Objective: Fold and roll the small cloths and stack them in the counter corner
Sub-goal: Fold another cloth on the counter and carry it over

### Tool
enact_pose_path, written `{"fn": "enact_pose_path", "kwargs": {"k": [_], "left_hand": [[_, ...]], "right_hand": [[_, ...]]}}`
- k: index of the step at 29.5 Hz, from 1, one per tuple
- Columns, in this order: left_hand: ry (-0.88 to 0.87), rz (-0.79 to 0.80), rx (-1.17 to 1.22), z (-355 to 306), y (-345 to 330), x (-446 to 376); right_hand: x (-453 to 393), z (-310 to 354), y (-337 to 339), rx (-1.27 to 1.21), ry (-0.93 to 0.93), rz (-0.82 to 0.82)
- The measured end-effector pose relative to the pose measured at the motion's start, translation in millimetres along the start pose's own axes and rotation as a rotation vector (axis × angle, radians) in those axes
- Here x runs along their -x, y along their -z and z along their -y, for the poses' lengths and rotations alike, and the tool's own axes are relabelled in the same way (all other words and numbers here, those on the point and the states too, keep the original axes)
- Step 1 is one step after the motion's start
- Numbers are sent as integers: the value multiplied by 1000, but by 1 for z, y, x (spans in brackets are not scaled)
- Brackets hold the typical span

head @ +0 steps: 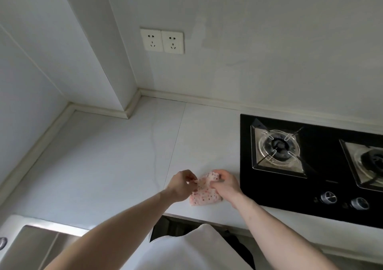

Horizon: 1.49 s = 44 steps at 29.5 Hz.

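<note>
Far left, bottom corner: steel sink (35,242), only its rim and part of the basin in view. Above it, pale counter (107,162) running back to a stepped corner (132,106) where the walls meet; raised trim along the wall edge. On the back wall above that corner, double socket (162,41), two white plates side by side.

Left forearm reaching in from bottom centre-left. Left hand (180,185) over the counter near its front edge, fingers curled, thumb and fingertips pinching the left edge of the cloth (205,191). Cloth small, pink-white with red and dark dots, bunched, lower part lying on the counter, upper part lifted between the hands. Fold state not clear from this angle.

Right hand (224,183) just beside, touching the cloth's right side, fingers closed around the upper right corner, knuckles up. Cloth lies just left of the hob, well apart from the back corner.

Below the hands, counter front edge, then white garment (186,249) of the person filling the lower middle.

Right: black glass hob (323,178) set into the counter, left burner (278,148) with metal surround, second burner (371,162) cut by the frame edge. Two round knobs (344,200) along the hob's front strip.
</note>
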<state>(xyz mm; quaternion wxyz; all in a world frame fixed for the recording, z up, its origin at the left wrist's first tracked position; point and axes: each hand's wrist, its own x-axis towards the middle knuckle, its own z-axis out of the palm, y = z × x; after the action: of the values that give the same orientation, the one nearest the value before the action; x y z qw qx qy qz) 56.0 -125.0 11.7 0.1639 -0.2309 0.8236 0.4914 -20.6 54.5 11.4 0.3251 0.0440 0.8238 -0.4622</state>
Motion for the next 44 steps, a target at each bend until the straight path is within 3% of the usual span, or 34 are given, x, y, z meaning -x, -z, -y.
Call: {"fn": "enact_pose_path", "kwargs": {"k": [5, 13, 19, 28, 32, 36, 40, 44], "left_hand": [[-39, -65, -58, 0, -7, 4], [-125, -19, -311, 9, -22, 6], [-38, 64, -414, 18, -22, 5], [-50, 56, -396, 6, -34, -6], [7, 40, -471, 6, -40, -14], [-5, -8, -338, 4, -42, -8], [-96, 25, -188, -28, -54, 13], [-237, 135, -61, -84, -80, 35]], "right_hand": [[1, -6, 2, 77, 130, -80], [6, -44, 13, 503, 407, -56], [11, -64, 7, 664, 395, 7], [30, -73, 7, 749, 336, 96], [37, -79, 12, 669, 326, 98], [47, -83, 27, 429, 359, -30], [67, -73, 58, 141, 268, -136], [90, -73, 105, -11, 202, -106]]}}
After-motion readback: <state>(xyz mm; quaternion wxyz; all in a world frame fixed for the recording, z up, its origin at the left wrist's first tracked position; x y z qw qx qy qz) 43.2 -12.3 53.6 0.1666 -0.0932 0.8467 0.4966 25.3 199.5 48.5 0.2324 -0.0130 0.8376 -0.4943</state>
